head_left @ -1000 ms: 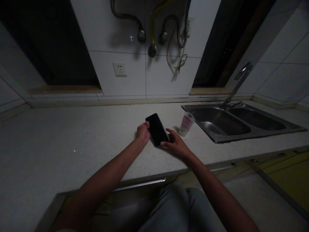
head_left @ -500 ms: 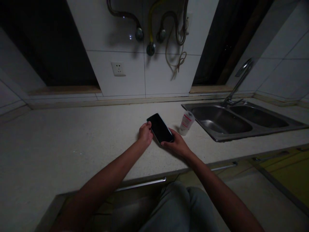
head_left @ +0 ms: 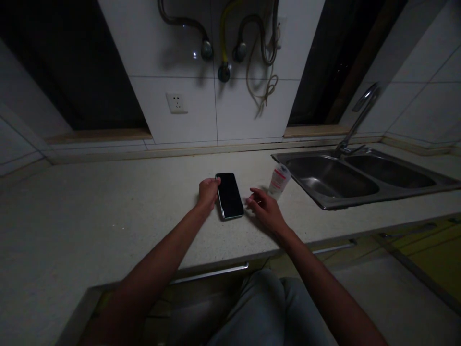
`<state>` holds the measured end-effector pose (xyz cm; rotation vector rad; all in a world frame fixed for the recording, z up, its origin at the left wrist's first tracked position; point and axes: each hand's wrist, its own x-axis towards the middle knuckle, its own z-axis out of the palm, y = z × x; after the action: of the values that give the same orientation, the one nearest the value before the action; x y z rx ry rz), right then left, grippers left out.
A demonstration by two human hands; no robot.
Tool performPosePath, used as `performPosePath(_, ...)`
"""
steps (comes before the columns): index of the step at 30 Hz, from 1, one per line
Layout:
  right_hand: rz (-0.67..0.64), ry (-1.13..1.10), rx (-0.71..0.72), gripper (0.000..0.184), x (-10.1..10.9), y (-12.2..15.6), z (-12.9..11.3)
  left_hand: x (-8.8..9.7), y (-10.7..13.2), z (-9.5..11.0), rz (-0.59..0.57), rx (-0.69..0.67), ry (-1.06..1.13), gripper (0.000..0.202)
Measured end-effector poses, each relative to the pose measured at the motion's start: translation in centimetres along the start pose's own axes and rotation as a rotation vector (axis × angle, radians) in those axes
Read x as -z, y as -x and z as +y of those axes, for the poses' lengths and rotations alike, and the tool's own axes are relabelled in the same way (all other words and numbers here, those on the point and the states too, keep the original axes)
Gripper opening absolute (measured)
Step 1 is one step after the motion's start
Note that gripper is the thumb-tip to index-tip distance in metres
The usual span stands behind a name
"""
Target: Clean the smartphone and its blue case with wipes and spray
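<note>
A smartphone point(head_left: 230, 196) with a black screen and a pale edge lies face up at the middle of the counter, or just above it. My left hand point(head_left: 209, 192) is closed on its upper left edge, with the thumb over the rim. To the right of the phone, apart from it, my right hand point(head_left: 264, 209) is empty, its fingers loosely bent and spread from the thumb. Right behind that hand stands a translucent plastic cup point(head_left: 280, 179) with red print; the hand partly hides its base.
A double steel sink point(head_left: 326, 205) with a tap point(head_left: 355, 125) is set into the pale countertop point(head_left: 144, 206) on the right. On the tiled wall are a socket point(head_left: 176, 103), hoses with valves point(head_left: 224, 73) and a tied cord point(head_left: 269, 91). Drawer handles point(head_left: 212, 275) run below the counter's front edge.
My right hand has let go of the phone and moved slightly right. In my left hand the phone has turned to nearly upright in view and shifted left.
</note>
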<state>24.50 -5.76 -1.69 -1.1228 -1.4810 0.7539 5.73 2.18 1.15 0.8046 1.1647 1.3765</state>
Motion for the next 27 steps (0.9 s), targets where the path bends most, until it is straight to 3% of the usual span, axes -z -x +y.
performPosePath(5, 0.253, 0.125, 0.049, 0.032, 0.9, -0.2, 0.1, 0.4, -0.3, -0.5, 0.025, -0.003, -0.187, 0.028)
performPosePath(8, 0.306, 0.076, 0.021, 0.028, 1.1, -0.3, 0.3, 0.4, -0.5, -0.9, 0.022, -0.009, -0.243, 0.031)
performPosePath(17, 0.097, 0.213, 0.107, 0.023, 1.0, -0.1, 0.5, 2.0, -1.8, -0.7, -0.048, 0.011, -0.451, 0.026)
performPosePath(23, 0.010, 0.268, 0.133, 0.021, 0.9, -0.1, 0.9, 3.0, -2.3, -0.1, 0.089, -0.233, -0.837, 0.043)
performPosePath(27, -0.048, 0.286, 0.131, 0.021, 0.8, 0.0, 0.4, 3.7, -2.8, 0.4, 0.096, -0.221, -0.865, 0.042)
